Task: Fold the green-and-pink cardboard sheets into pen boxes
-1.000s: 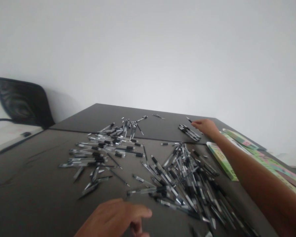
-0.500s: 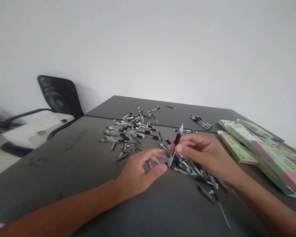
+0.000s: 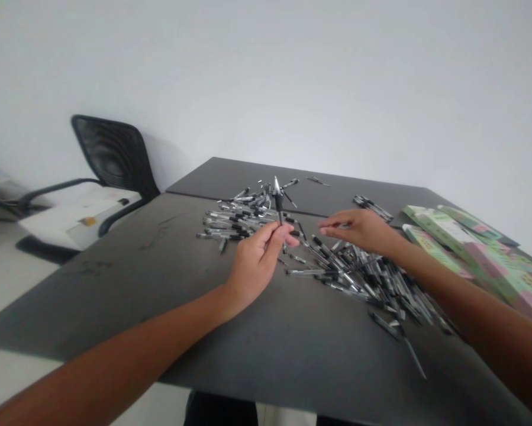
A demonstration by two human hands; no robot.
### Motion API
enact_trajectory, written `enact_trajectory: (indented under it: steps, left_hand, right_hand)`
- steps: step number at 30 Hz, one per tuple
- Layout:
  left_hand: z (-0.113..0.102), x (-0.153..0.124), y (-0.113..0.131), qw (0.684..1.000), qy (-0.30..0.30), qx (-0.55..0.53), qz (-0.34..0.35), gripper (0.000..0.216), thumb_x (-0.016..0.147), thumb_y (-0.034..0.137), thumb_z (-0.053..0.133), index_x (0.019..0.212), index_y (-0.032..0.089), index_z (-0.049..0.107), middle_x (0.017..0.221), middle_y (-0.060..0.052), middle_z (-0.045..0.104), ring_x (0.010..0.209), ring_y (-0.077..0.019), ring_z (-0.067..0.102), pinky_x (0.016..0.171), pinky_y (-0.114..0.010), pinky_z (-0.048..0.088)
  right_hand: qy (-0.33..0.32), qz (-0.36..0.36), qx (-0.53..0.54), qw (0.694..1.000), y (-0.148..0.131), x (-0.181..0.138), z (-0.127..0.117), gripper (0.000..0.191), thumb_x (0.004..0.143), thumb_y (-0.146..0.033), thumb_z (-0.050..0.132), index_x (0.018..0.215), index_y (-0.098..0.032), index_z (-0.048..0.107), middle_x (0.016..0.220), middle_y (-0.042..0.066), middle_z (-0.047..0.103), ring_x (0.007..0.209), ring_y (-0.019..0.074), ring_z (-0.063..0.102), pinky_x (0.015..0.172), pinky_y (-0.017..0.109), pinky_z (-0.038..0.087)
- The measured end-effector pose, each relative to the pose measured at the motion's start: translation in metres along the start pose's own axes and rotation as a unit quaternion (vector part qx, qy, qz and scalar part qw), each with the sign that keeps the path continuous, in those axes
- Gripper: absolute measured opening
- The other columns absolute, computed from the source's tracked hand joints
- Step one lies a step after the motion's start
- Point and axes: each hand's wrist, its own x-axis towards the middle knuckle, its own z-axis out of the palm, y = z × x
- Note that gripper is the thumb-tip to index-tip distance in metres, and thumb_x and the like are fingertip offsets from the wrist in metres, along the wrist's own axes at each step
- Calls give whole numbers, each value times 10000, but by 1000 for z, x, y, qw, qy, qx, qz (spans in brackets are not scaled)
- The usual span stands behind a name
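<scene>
My left hand (image 3: 261, 254) is closed on a pen (image 3: 279, 202) with a black grip, held nearly upright between thumb and fingers, its pointed tip up. To the right, my right hand (image 3: 357, 229) hovers above a heap of pens (image 3: 374, 275), fingers stretched forward and nothing visible in them. A second heap of clear-and-black pens (image 3: 234, 219) lies beyond my left hand, partly hidden by it. Both heaps rest on the dark table (image 3: 168, 296).
Green-and-pink cardboard boxes (image 3: 474, 248) lie on the right side. A small row of pens (image 3: 372, 207) sits farther back, near a lone pen (image 3: 318, 181). A black mesh chair (image 3: 115, 154) stands at the left, before a white wall.
The pen has passed from my right hand into my left, which has lifted it. My right hand has drawn away from it. The view has shifted, showing more of the table's near edge.
</scene>
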Motion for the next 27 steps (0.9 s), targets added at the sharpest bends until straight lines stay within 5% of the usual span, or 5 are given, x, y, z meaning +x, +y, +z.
enact_trajectory:
  steps: [3,10,27]
  left_hand:
    - [-2,4,-5,1000,20,2,5,321,1158,470,491,1152,240,715,958,4,837,892,-153,750,885,-302,542]
    - [-1,5,-8,998,53,-15,7,322,1182,465,413,1155,238,639,815,24,698,794,-153,676,815,-331,502]
    - [1,1,-10,999,44,-19,18,303,1187,452,395,1143,237,605,774,40,594,729,-136,606,755,-314,491]
  right_hand:
    - [-90,-27,-91,991,21,12,4,242,932,-433,750,1040,-284,908,1033,47,876,856,239,804,764,327,588]
    - [-157,-69,-93,981,18,28,10,279,925,-436,735,1058,-262,909,1067,63,867,887,223,802,776,294,568]
    - [-229,-90,-113,963,3,17,11,382,951,-495,673,1174,-276,893,1075,71,858,896,242,796,810,326,557]
